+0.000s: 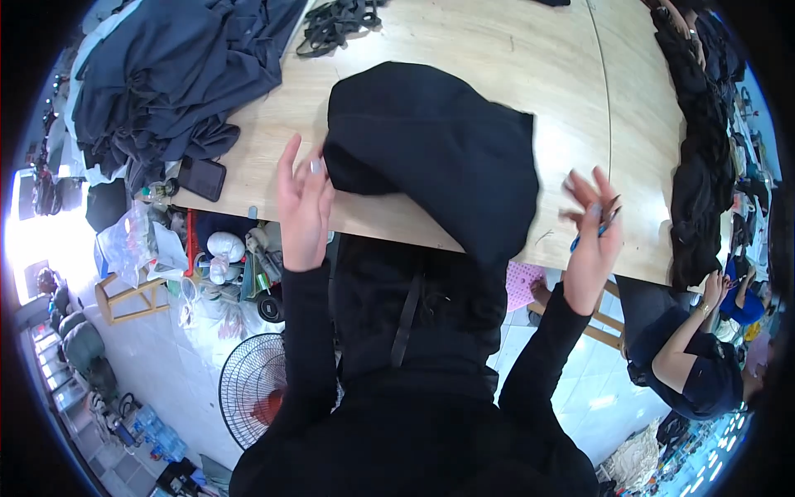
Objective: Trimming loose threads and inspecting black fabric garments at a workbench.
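A black piece of fabric [431,141], folded and partly bunched, lies across the table's near edge, with its lower right corner hanging toward my lap. Beside its left edge is my left hand [305,211], fingers apart and fingertips close against the cloth; whether they touch it I cannot tell. To the right of the fabric, apart from it, my right hand [595,240] is curled around a small pair of thread snips [611,219] with a blue part, slightly blurred.
On the wooden table [546,66] lie a dark navy cloth heap [182,74], black straps [335,25] and a phone [201,179]. A long black fabric pile [701,157] lines the right side. A floor fan [255,389] stands below left; a co-worker [691,364] sits at right.
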`<state>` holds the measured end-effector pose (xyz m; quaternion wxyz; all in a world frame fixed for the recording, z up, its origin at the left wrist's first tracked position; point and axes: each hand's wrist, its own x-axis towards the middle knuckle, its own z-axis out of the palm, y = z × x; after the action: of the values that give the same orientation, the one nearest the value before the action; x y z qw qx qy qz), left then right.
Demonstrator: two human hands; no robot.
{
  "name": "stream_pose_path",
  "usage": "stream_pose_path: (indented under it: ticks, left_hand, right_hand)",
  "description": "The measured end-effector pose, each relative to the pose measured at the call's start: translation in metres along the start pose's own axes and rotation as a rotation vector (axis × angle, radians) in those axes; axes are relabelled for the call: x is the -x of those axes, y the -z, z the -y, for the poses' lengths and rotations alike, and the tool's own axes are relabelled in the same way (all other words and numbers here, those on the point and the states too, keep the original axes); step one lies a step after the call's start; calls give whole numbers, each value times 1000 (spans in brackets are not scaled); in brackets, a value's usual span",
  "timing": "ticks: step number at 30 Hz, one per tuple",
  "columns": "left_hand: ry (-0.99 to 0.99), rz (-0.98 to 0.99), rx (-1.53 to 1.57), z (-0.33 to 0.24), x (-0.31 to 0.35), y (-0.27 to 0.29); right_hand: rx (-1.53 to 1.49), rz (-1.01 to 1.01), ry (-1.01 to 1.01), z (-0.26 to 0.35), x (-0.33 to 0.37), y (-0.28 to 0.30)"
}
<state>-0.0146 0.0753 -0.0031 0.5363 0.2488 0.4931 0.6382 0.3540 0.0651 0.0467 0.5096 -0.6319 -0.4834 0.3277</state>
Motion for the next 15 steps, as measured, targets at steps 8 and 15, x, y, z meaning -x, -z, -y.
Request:
stream_pose_path:
  ticks: [8,15]
  left_hand:
    - [-48,65,-327,26,30,20]
    - [-316,105,-1043,27,3,-4]
  right_hand:
    - [222,-10,-65,-50,45,17]
    - [354,172,-53,-38,32,-31]
